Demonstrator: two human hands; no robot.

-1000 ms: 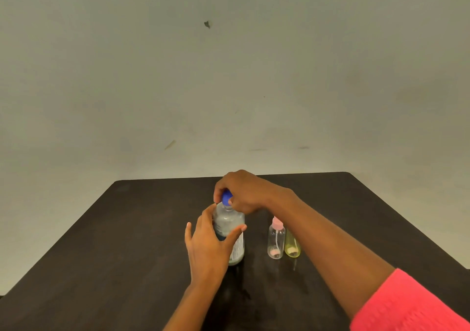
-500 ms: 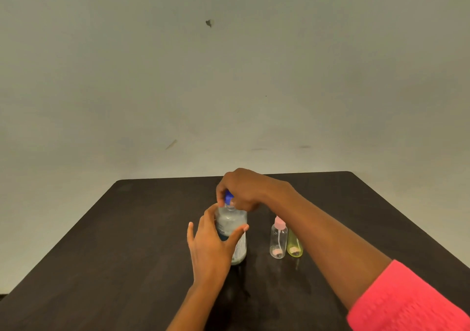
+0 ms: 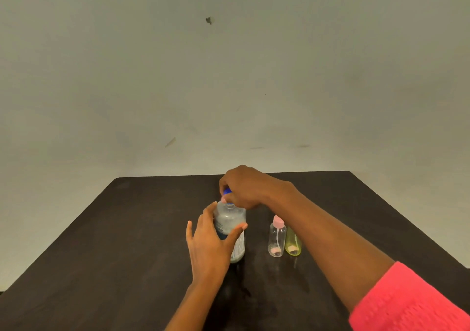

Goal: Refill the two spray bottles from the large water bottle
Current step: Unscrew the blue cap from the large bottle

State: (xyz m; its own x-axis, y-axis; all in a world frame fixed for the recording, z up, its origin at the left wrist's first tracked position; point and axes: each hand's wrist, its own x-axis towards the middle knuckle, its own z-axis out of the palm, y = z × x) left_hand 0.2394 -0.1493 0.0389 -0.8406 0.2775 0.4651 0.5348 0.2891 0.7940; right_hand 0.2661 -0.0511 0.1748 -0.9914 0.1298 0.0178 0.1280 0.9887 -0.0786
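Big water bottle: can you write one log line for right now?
step: uncapping, likely | left hand: holds large water bottle | right hand: grips blue cap | pink-topped spray bottle, yellow-green spray bottle: upright

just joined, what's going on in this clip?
A person is working on the cap of the large water bottle, which stands on the dark table. The left hand grips its body to steady it, and the right hand is curled over the blue cap at the neck; whether the cap is loose can't be told. The pink-topped spray bottle and the yellow-green spray bottle stand side by side to the right, untouched. No pouring has started.
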